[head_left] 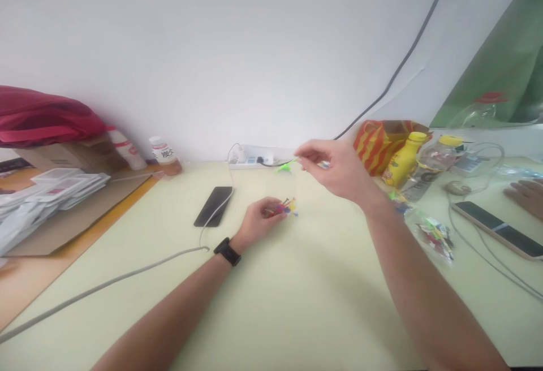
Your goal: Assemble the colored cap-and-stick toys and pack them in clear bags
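Observation:
My left hand [259, 219] rests on the pale table, its fingers closed round a bunch of small coloured plastic pieces [289, 207] in red, yellow and blue. A black watch is on that wrist. Raised to the right and further back, my right hand [335, 167] pinches a small bright green plastic piece [285, 167] between thumb and fingertips. The exact kind of these pieces is too blurred to tell. More coloured pieces lie in a clear plastic bag [435, 235] to the right of my right forearm.
A black phone [213, 206] with a cable lies left of my left hand. Against the wall sits a white power strip [250, 158]. Bottles and an orange striped bag [373, 142] stand back right. Another person's hand [526, 195] rests near a second phone [500, 228].

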Available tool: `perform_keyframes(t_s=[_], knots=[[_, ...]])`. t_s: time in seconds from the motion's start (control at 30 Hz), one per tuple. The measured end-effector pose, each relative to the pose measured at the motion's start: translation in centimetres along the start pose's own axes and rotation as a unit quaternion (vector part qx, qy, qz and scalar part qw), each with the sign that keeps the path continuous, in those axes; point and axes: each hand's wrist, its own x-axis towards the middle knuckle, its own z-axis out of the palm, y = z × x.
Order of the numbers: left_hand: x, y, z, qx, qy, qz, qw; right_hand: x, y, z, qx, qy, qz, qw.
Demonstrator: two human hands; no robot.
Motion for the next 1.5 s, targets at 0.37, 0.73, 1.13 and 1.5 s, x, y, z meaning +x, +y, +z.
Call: perform_keyframes(t_s=[0.37,0.73,1.13,1.5], knots=[[-0.2,0.6,0.1,0.031,-0.004,0.007,0.999,-0.2,0.3,1.9,-0.067,-0.115,0.0,0.991],[-0.5,1.3,0.1,0.016,-0.017,0.018,1.0,-0.5,1.6,4.6,-0.141,-0.206,-0.024,0.968],[-0.3,1.1,0.1,-0.025,-0.037,0.003,0.999,-0.1,2.3,3.0,-0.095,-0.105,-0.016,0.99],[-0.7,2.6,0.0,-0.135,-0.039,-0.017,0.99,0.0,3.3,1.8,-0.019,-0.097,0.043,0.994]])
